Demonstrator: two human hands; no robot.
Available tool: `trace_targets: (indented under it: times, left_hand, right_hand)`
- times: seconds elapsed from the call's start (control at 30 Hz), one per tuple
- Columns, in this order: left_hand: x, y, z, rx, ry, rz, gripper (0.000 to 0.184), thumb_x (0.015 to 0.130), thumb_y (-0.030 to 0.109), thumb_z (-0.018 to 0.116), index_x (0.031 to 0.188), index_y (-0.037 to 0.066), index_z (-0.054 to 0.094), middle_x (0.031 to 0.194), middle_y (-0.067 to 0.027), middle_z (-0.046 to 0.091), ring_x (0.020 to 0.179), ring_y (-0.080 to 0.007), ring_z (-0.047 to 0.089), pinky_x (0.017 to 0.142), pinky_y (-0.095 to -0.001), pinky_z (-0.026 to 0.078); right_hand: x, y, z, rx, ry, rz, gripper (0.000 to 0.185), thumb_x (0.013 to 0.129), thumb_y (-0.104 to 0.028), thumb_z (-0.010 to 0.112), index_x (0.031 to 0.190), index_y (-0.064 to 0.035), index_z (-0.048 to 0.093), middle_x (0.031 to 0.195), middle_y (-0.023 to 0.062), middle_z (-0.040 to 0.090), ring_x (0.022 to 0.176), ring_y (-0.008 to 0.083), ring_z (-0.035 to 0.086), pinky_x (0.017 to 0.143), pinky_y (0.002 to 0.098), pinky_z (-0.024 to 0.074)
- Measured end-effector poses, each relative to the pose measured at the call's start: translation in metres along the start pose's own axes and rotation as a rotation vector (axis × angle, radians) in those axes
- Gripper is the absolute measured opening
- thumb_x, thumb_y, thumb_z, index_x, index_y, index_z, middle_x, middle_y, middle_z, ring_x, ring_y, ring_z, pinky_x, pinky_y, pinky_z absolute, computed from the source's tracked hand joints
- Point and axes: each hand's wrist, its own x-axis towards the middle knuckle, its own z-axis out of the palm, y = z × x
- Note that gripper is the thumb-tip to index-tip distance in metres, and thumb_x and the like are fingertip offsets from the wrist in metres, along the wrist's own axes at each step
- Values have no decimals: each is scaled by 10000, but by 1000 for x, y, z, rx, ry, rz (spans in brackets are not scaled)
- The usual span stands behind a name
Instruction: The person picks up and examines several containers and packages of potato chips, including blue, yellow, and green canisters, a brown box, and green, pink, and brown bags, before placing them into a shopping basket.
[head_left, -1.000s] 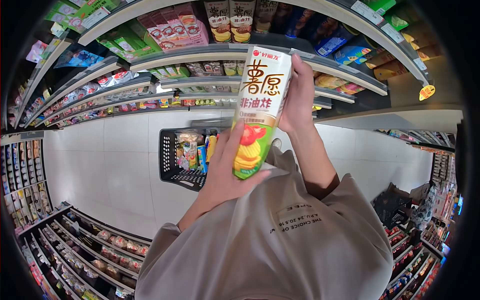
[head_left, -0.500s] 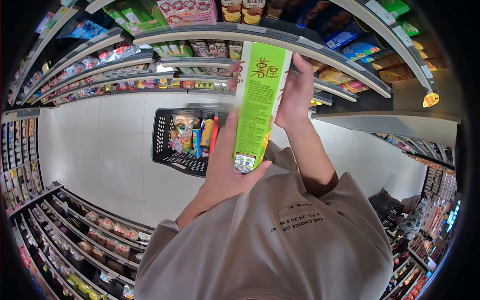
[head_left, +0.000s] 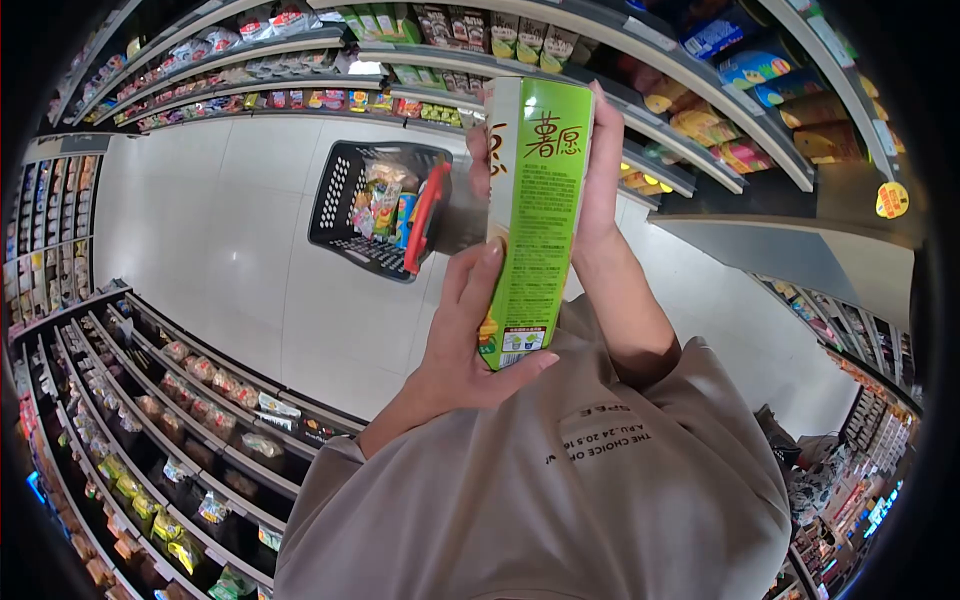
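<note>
A tall green and white snack box [head_left: 540, 220] stands lengthwise between my two hands, its green side with small printed text facing up at me. My left hand [head_left: 470, 330] grips the lower end, fingers along the left edge and thumb across the bottom near the barcode. Around the upper right edge wraps my right hand [head_left: 600, 170], with some of its fingertips showing past the box's left edge. Part of the white front with brown lettering is visible on the left side.
A black basket [head_left: 335, 205] with a red handle [head_left: 425, 215] holds several packaged snacks on the pale tiled floor [head_left: 200, 260]. Stocked shelves [head_left: 440, 95] curve across the front, and more shelves [head_left: 240, 440] stand at the lower left.
The box has been turned from its tomato-pictured front to its green text side. The view has shifted, so the shelves and basket appear higher, and the basket's red handle now shows clearly.
</note>
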Motion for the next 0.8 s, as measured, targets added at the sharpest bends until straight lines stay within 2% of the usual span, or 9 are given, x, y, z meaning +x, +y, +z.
trace_targets:
  times: [0.13,0.27,0.43,0.8]
  left_hand:
    - [-34,14,20,-57,-20,-60,1009,699,136,762,1463,-2,118,1331,-223,361,1166,-343,423,968,-419,365]
    - [-58,18,39,-192,-23,-106,1002,720,135,753,1457,-29,95,1355,-203,355,1192,-316,412,987,-410,350]
    - [-71,27,50,-132,-87,-200,1008,734,171,755,1457,-33,83,1377,-199,344,1210,-306,409,998,-410,339]
    - [-51,21,52,-115,-202,-190,1027,731,208,769,1458,-30,85,1389,-200,337,1247,-312,392,1014,-395,332]
  right_hand:
    - [-35,21,-28,-66,55,-11,720,863,-649,256,1089,-39,563,816,169,609,646,260,578,595,343,477]
    - [-65,32,-44,-74,129,42,675,864,-640,271,1014,-51,566,795,174,612,624,264,605,579,353,499]
    - [-89,32,-59,-83,149,22,699,867,-626,255,1067,-31,563,822,185,617,657,287,629,593,369,516]
    - [-91,12,-69,66,153,11,701,858,-620,265,1086,-32,571,853,194,619,689,331,630,610,415,519]
